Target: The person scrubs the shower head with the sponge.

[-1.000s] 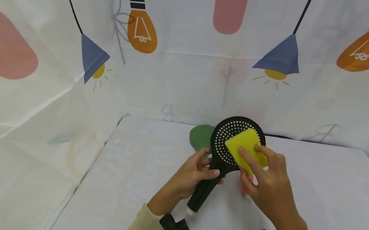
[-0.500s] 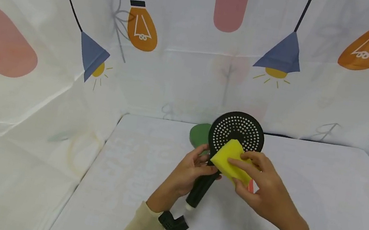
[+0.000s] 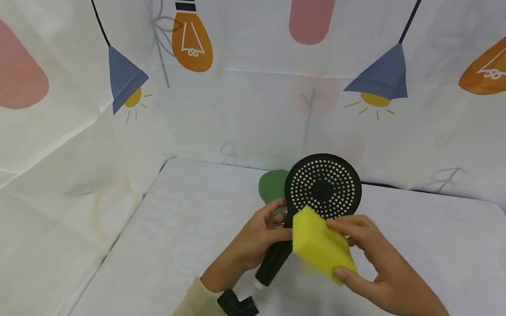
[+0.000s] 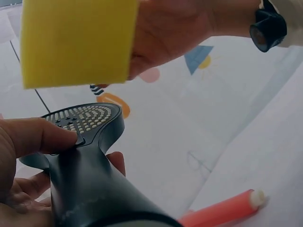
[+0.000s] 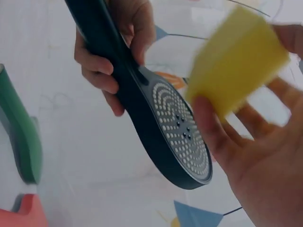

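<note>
A black handheld shower head (image 3: 323, 183) with pale nozzle dots is held up over the table, its round face toward the head camera. My left hand (image 3: 252, 238) grips it at the neck; in the left wrist view the thumb (image 4: 57, 136) lies just below the nozzle face. Between the thumb and fingers of my right hand (image 3: 386, 273) is a yellow sponge (image 3: 321, 243). From the head it overlaps the lower rim and neck of the shower head. Both wrist views show a gap between sponge and nozzles (image 5: 182, 127).
Behind the shower head on the white table (image 3: 181, 235) lies a green object (image 3: 272, 184), which the right wrist view shows as a green shower-head shape (image 5: 21, 130). A red handle (image 4: 222, 210) with a pale tip lies near it. A printed white sheet (image 3: 250, 113) hangs behind.
The sponge has moved down the shower head's face and off it toward the lower right, turning in my right hand. My left hand has kept its grip with little movement.
</note>
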The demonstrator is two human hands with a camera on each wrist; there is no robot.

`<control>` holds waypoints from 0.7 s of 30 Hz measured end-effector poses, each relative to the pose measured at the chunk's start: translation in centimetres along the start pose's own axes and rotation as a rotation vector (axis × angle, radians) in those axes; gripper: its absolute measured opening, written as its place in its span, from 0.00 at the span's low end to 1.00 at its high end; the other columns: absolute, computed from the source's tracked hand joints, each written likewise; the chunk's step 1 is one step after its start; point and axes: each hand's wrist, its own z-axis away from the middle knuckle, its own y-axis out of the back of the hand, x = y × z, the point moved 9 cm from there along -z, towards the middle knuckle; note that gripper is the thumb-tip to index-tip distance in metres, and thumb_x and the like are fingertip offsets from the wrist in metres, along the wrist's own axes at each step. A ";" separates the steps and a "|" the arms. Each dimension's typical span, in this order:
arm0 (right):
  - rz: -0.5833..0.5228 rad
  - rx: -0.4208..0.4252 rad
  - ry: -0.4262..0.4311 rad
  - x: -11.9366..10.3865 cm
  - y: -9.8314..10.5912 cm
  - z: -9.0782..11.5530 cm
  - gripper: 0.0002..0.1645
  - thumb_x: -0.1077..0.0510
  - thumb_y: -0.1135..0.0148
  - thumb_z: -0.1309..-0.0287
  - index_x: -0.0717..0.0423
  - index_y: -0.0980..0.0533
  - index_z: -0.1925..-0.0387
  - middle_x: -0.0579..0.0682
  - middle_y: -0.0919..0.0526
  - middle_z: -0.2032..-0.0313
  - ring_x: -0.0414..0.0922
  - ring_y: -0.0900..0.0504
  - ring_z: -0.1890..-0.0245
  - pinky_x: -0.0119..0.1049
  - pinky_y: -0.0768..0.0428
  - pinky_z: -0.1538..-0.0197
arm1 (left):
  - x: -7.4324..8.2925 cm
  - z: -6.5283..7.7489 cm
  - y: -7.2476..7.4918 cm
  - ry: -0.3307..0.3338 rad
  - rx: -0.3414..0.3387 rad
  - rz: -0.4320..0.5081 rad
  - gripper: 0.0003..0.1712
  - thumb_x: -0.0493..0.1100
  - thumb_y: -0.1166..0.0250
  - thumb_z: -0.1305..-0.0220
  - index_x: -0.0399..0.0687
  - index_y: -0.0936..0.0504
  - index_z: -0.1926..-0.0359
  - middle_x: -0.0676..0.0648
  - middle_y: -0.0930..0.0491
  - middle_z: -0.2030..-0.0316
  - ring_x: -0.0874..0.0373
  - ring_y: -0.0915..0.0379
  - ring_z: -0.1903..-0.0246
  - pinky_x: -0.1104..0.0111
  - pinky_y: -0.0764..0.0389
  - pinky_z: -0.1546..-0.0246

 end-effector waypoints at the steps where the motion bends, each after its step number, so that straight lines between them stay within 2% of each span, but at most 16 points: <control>1: 0.032 0.065 -0.006 0.2 0.7 0.0 0.45 0.72 0.29 0.54 0.62 0.34 0.33 0.53 0.30 0.39 0.37 0.29 0.44 0.22 0.25 0.46 | -0.2 -0.1 -0.1 0.010 0.003 0.004 0.34 0.28 0.40 0.38 0.47 0.36 0.32 0.44 0.19 0.50 0.58 0.17 0.61 0.64 0.14 0.55; 4: 0.193 0.287 -0.035 1.0 2.8 0.4 0.35 0.56 0.32 0.39 0.65 0.32 0.34 0.62 0.30 0.40 0.37 0.32 0.41 0.18 0.30 0.44 | -0.8 -0.2 -0.4 0.044 0.003 0.010 0.33 0.29 0.39 0.37 0.49 0.34 0.32 0.40 0.20 0.47 0.55 0.15 0.61 0.60 0.15 0.52; 7: 0.385 0.466 -0.073 1.7 4.1 1.1 0.38 0.37 0.41 0.34 0.63 0.27 0.38 0.68 0.30 0.42 0.44 0.33 0.38 0.15 0.34 0.41 | -1.5 -0.1 -0.8 0.075 -0.006 -0.006 0.33 0.30 0.38 0.37 0.50 0.34 0.33 0.38 0.20 0.46 0.56 0.15 0.62 0.62 0.15 0.51; 8: 0.427 0.502 -0.076 1.9 4.3 1.2 0.40 0.34 0.45 0.34 0.63 0.26 0.39 0.70 0.30 0.42 0.48 0.32 0.39 0.15 0.35 0.40 | -1.7 -0.1 -0.9 0.086 -0.012 -0.009 0.33 0.30 0.38 0.38 0.49 0.34 0.33 0.38 0.20 0.46 0.56 0.15 0.63 0.62 0.16 0.51; 10: 0.495 0.550 -0.074 2.2 4.3 1.5 0.39 0.34 0.45 0.33 0.63 0.24 0.41 0.72 0.30 0.43 0.56 0.31 0.40 0.16 0.37 0.39 | -2.1 0.1 -1.2 0.103 -0.027 -0.016 0.33 0.31 0.37 0.38 0.49 0.34 0.33 0.37 0.20 0.45 0.57 0.14 0.63 0.63 0.16 0.52; 14: 0.602 0.553 -0.081 2.6 3.9 1.2 0.36 0.35 0.48 0.31 0.60 0.25 0.38 0.71 0.31 0.42 0.64 0.31 0.41 0.20 0.37 0.39 | -2.2 0.0 -1.6 0.101 -0.065 -0.048 0.33 0.32 0.37 0.37 0.48 0.34 0.32 0.35 0.21 0.45 0.56 0.14 0.62 0.63 0.15 0.52; 16: 0.660 0.529 -0.088 2.7 3.5 0.9 0.35 0.37 0.49 0.30 0.57 0.26 0.36 0.71 0.31 0.42 0.64 0.30 0.41 0.29 0.28 0.39 | -2.0 -0.1 -1.6 0.091 -0.071 -0.076 0.33 0.32 0.36 0.37 0.48 0.34 0.33 0.35 0.21 0.45 0.56 0.14 0.61 0.63 0.15 0.52; 18: 0.698 0.494 -0.096 2.7 2.9 0.5 0.31 0.42 0.47 0.31 0.56 0.27 0.34 0.71 0.31 0.42 0.65 0.31 0.41 0.42 0.19 0.42 | -1.8 -0.2 -1.5 0.084 -0.066 -0.102 0.32 0.32 0.35 0.38 0.48 0.32 0.34 0.36 0.21 0.46 0.56 0.14 0.61 0.62 0.15 0.52; 20: 0.714 0.476 -0.093 2.7 2.5 0.2 0.30 0.51 0.41 0.37 0.55 0.27 0.34 0.71 0.31 0.42 0.64 0.31 0.42 0.56 0.16 0.51 | -1.6 -0.2 -1.3 0.082 -0.058 -0.124 0.32 0.32 0.34 0.39 0.48 0.32 0.35 0.36 0.21 0.46 0.55 0.14 0.61 0.62 0.15 0.52; 21: 0.714 0.470 -0.094 2.6 2.4 0.1 0.32 0.54 0.39 0.41 0.55 0.27 0.35 0.70 0.31 0.43 0.64 0.31 0.43 0.58 0.16 0.52 | -1.5 -0.2 -1.2 0.081 -0.054 -0.134 0.32 0.32 0.34 0.39 0.49 0.31 0.35 0.37 0.21 0.46 0.55 0.14 0.61 0.61 0.15 0.52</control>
